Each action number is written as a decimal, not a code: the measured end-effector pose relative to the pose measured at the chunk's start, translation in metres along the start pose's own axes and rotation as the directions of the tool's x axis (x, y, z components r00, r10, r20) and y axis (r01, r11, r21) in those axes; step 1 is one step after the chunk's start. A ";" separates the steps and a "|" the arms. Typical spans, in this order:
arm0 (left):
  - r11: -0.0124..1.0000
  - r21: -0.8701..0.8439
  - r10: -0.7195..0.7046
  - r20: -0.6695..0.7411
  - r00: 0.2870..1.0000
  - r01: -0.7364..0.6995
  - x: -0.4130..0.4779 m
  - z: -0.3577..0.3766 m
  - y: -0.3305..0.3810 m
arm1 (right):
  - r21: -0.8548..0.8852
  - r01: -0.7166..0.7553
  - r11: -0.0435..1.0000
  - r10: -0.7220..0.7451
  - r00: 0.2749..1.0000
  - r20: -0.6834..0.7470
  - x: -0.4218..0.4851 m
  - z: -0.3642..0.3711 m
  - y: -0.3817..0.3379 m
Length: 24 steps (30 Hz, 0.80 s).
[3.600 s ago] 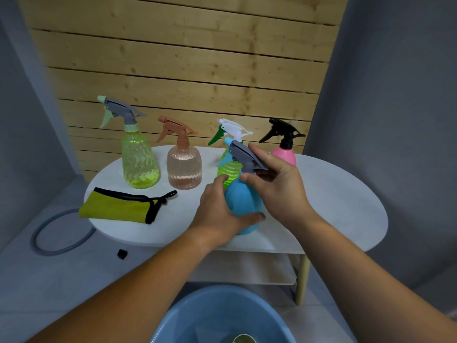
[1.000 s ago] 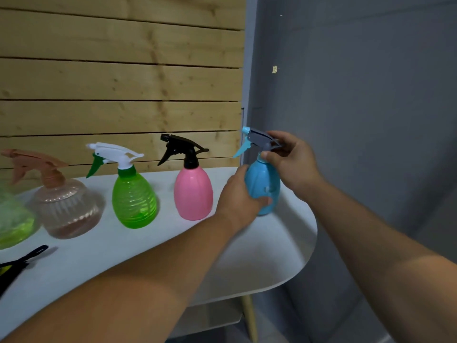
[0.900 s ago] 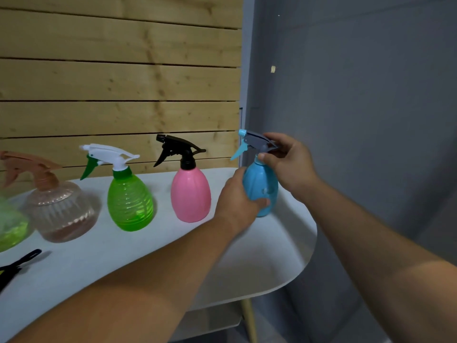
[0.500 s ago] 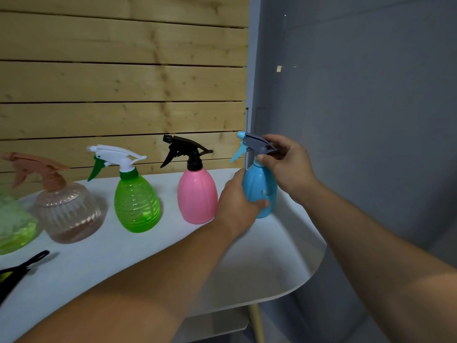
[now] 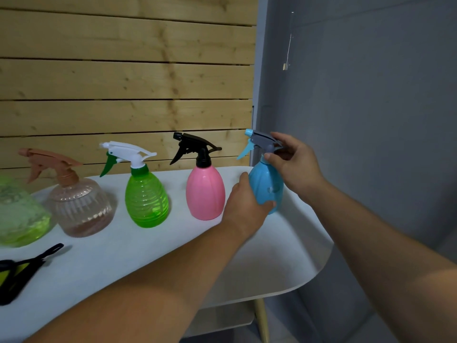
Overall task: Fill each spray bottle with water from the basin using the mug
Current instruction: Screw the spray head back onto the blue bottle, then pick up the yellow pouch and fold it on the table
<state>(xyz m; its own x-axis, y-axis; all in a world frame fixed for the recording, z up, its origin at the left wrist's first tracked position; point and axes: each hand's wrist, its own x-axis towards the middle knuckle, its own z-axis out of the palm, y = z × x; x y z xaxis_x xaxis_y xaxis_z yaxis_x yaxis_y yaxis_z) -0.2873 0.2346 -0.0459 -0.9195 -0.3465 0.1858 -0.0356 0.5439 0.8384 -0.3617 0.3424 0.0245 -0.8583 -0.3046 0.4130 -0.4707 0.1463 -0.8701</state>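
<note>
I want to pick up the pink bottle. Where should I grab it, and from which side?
Probably by the egg-shaped belly of the pink bottle, coming from the front: it stands upright, its black trigger head points left, and the green bottle and left hand flank it.

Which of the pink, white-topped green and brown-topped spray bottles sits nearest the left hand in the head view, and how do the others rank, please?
From the left hand, gripping the blue bottle:
1. pink bottle, just left of it.
2. white-topped green bottle, mid-row.
3. brown-topped bottle, farther left.
</note>
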 end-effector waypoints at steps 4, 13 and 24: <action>0.998 0.068 0.001 -0.009 1.000 0.000 -0.019 -0.011 0.010 | -0.019 -0.001 1.000 0.000 1.000 -0.029 -0.007 -0.003 -0.009; 0.990 0.131 -0.044 -0.073 0.996 0.054 -0.092 -0.086 0.011 | -0.192 0.069 0.979 -0.103 0.979 -0.174 -0.055 -0.014 -0.050; 0.960 0.126 -0.194 -0.347 0.918 0.250 -0.221 -0.267 -0.065 | -0.232 0.299 0.926 -0.146 0.848 0.510 -0.187 0.126 -0.122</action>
<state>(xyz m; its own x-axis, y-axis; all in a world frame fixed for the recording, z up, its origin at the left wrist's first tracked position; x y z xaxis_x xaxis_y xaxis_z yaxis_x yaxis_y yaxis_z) 0.0224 0.0716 -0.0047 -0.7010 -0.6885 0.1857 -0.3137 0.5316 0.7868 -0.1177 0.2626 0.0194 -0.5547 -0.7593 0.3401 -0.7397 0.2630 -0.6194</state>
